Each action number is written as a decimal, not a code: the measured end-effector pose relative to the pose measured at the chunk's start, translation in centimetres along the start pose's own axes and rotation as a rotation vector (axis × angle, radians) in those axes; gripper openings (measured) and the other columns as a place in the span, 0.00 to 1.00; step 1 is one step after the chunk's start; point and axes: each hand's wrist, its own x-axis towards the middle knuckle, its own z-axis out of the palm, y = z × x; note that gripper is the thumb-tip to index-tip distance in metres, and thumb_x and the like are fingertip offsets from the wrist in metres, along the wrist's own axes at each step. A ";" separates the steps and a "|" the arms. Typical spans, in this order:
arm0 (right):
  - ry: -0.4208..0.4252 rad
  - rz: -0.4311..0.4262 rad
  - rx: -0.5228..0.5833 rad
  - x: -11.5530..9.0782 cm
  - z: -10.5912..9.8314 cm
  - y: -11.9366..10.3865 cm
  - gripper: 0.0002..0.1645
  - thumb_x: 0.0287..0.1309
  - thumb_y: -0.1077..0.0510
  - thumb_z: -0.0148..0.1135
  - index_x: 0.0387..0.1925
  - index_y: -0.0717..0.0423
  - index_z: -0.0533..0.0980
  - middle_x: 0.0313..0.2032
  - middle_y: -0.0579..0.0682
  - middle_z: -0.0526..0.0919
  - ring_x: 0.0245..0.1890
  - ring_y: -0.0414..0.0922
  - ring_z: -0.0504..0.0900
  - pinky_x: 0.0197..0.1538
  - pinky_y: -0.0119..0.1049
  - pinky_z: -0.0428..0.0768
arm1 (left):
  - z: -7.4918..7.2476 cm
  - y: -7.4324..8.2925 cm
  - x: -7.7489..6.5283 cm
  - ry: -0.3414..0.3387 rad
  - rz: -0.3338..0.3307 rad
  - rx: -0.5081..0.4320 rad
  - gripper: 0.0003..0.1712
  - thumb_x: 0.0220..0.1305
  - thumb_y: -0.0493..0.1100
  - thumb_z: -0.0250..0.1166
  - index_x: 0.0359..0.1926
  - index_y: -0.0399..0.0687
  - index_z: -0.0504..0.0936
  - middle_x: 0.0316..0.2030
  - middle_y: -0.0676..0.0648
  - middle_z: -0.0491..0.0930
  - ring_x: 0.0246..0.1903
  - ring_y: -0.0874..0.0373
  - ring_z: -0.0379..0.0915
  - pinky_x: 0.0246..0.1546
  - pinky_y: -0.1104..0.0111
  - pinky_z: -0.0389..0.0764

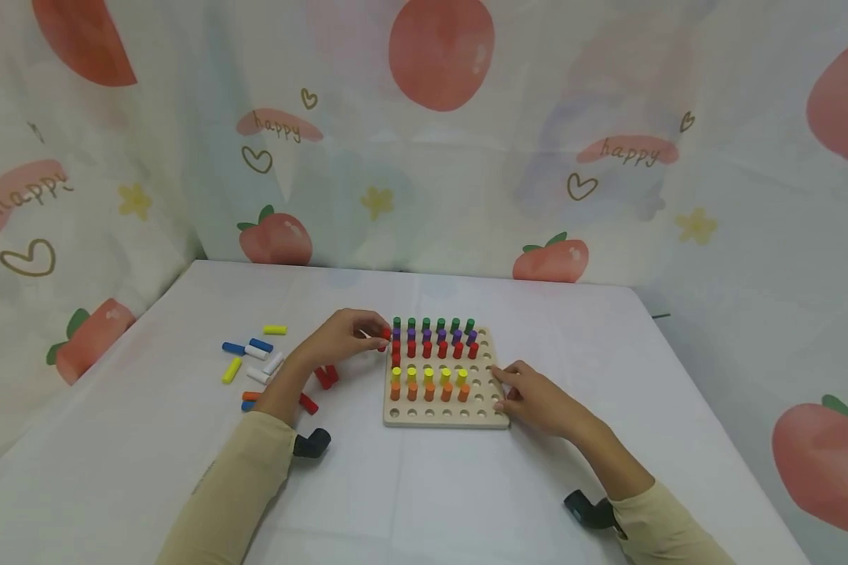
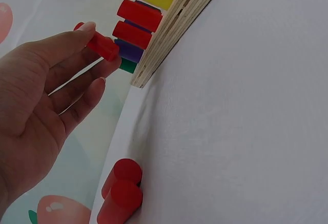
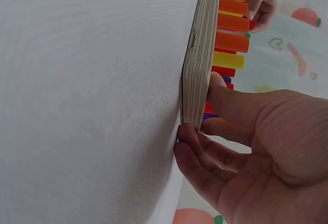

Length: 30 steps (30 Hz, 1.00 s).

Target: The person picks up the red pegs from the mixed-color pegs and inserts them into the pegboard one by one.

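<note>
A wooden pegboard lies on the table with rows of green, purple, red, yellow and orange pegs upright in it. One red peg stands alone at the left end of the row between the red and yellow ones. My left hand pinches another red peg between thumb and fingers, tilted, just off the board's back left edge. At the right edge, my right hand grips the board, its thumb at the upper side and the other fingers along the side and low by the cloth.
Left of the board lie loose pegs: blue, white, yellow, orange and red. Two red pegs lie close together below my left hand. A printed curtain hangs behind the white table.
</note>
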 end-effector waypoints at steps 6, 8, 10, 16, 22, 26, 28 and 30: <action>0.009 -0.001 -0.018 -0.1 -0.1 -0.1 0.37 0.66 0.57 0.71 0.72 0.66 0.69 0.52 0.57 0.75 0.37 0.43 0.73 0.39 0.34 0.78 | 0.5 0.7 0.6 0.000 0.029 -0.015 0.12 0.69 0.42 0.71 0.53 0.48 0.86 0.43 0.54 0.86 0.45 0.57 0.81 0.54 0.59 0.81; 0.008 -0.005 -0.019 0.0 -0.1 -0.1 0.37 0.66 0.57 0.71 0.72 0.66 0.69 0.52 0.57 0.75 0.37 0.43 0.73 0.39 0.34 0.78 | 0.6 0.8 0.7 -0.002 0.031 -0.015 0.12 0.69 0.41 0.71 0.52 0.48 0.86 0.42 0.54 0.86 0.45 0.58 0.81 0.53 0.60 0.81; 0.008 -0.008 -0.018 0.0 0.0 0.0 0.37 0.66 0.57 0.71 0.72 0.66 0.69 0.51 0.56 0.75 0.37 0.43 0.73 0.39 0.34 0.78 | 0.7 0.8 0.7 0.000 0.036 -0.011 0.12 0.69 0.41 0.71 0.51 0.47 0.86 0.42 0.55 0.86 0.45 0.58 0.81 0.53 0.60 0.81; 0.007 -0.003 -0.011 0.0 0.0 0.0 0.37 0.66 0.57 0.71 0.72 0.65 0.69 0.51 0.56 0.75 0.37 0.43 0.73 0.39 0.34 0.78 | 0.9 1.0 0.7 0.006 0.049 -0.009 0.14 0.69 0.41 0.71 0.53 0.43 0.86 0.42 0.54 0.86 0.45 0.57 0.81 0.52 0.59 0.82; 0.003 -0.003 -0.011 -0.1 0.0 -0.1 0.37 0.66 0.57 0.70 0.72 0.66 0.69 0.51 0.56 0.75 0.37 0.43 0.73 0.39 0.35 0.77 | 0.9 1.2 0.8 0.013 0.055 -0.001 0.15 0.69 0.43 0.72 0.54 0.43 0.86 0.42 0.54 0.85 0.45 0.57 0.80 0.51 0.61 0.82; 0.000 0.003 -0.012 0.0 0.0 -0.1 0.37 0.67 0.57 0.70 0.72 0.65 0.69 0.51 0.56 0.75 0.38 0.43 0.73 0.39 0.35 0.78 | 0.9 1.4 0.9 0.017 0.056 0.001 0.15 0.69 0.44 0.72 0.53 0.45 0.86 0.42 0.55 0.85 0.44 0.58 0.80 0.49 0.62 0.82; -0.001 0.003 -0.014 0.0 0.0 0.0 0.37 0.66 0.57 0.70 0.72 0.65 0.69 0.50 0.56 0.75 0.38 0.43 0.73 0.39 0.35 0.78 | 0.9 1.4 0.9 0.020 0.056 -0.002 0.14 0.69 0.44 0.72 0.53 0.46 0.87 0.41 0.55 0.85 0.43 0.57 0.80 0.48 0.62 0.82; -0.001 0.002 -0.015 0.0 0.1 0.0 0.37 0.66 0.57 0.70 0.72 0.65 0.69 0.50 0.55 0.75 0.38 0.43 0.73 0.39 0.35 0.78 | 0.9 1.5 0.9 0.020 0.058 -0.008 0.13 0.69 0.44 0.72 0.52 0.47 0.87 0.41 0.55 0.85 0.43 0.57 0.80 0.48 0.63 0.82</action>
